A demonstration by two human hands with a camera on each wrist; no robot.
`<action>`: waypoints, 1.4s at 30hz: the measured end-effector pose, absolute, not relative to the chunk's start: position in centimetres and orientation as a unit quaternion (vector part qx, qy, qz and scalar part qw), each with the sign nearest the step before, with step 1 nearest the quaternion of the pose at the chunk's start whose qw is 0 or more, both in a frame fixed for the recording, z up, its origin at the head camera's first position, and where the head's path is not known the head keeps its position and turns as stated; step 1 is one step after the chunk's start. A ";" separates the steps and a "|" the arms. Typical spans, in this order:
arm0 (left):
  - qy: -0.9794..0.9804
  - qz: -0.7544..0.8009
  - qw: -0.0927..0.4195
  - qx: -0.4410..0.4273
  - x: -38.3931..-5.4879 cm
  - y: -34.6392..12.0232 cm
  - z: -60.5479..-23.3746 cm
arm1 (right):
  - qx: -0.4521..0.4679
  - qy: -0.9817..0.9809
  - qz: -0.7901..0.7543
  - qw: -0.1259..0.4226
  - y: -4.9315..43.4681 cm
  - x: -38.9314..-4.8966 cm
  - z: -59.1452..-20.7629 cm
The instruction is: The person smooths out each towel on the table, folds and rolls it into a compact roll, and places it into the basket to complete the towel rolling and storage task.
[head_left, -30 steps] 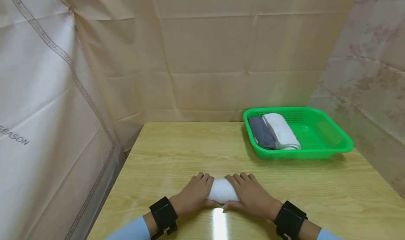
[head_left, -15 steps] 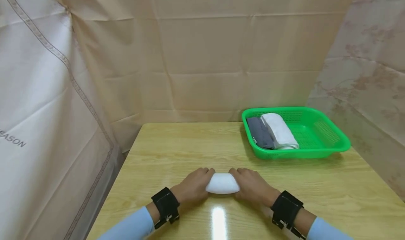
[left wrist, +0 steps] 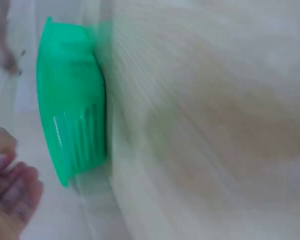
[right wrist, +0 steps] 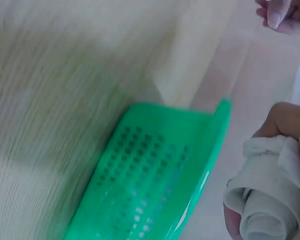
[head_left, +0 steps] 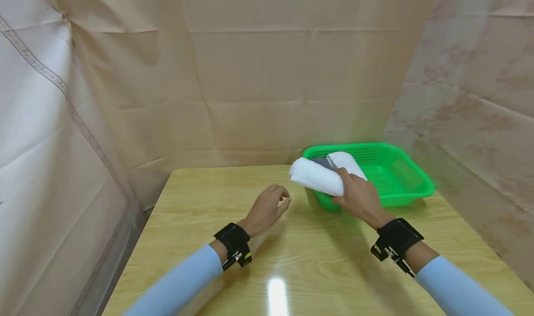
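A rolled white towel (head_left: 317, 176) is gripped at one end by my right hand (head_left: 359, 198), raised at the near left side of the green basket (head_left: 396, 199). Its coiled end (right wrist: 265, 215) shows in the right wrist view. My left hand (head_left: 267, 208) is over the table left of the basket, fingers loosely bent and holding nothing; the left wrist view shows its bent fingers (left wrist: 17, 192) too. Inside the basket, a folded white towel (head_left: 348, 163) and a dark grey towel (head_left: 323, 161) lie side by side, partly hidden behind the held roll.
The basket stands at the back right of a wooden table (head_left: 217, 186). Beige cloth (head_left: 250, 75) hangs behind it, with a floral cloth (head_left: 471, 112) on the right and a pale cloth (head_left: 33, 167) on the left.
The rolled towel was between both hands low at the table's middle. My left hand has let go; my right hand has carried the roll up and right to the basket.
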State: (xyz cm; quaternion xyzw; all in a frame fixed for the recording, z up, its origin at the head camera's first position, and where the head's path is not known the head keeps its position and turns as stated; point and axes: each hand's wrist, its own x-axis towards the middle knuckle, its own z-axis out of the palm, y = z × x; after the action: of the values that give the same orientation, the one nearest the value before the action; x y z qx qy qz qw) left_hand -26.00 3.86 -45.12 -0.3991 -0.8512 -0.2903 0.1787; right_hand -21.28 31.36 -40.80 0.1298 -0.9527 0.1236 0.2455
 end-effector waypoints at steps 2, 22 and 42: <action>-0.831 -0.266 0.200 -0.445 -26.6 5.8 -45.1 | 0.093 -0.956 0.144 0.237 32.1 -21.7 -40.4; -0.826 -0.060 0.282 -0.484 -28.6 12.7 -45.7 | 0.101 -0.963 0.145 0.201 32.7 -24.0 -40.8; -0.823 -0.074 0.282 -0.488 -28.7 13.0 -46.0 | 0.080 -0.963 0.175 0.187 33.1 -24.8 -41.1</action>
State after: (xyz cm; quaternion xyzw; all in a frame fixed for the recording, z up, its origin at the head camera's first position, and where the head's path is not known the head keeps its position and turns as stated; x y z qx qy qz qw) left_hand -28.69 13.04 -46.05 -0.4878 -0.8228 -0.0745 0.2819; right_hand -24.82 33.11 -41.05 0.0803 -0.9633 0.1748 0.1871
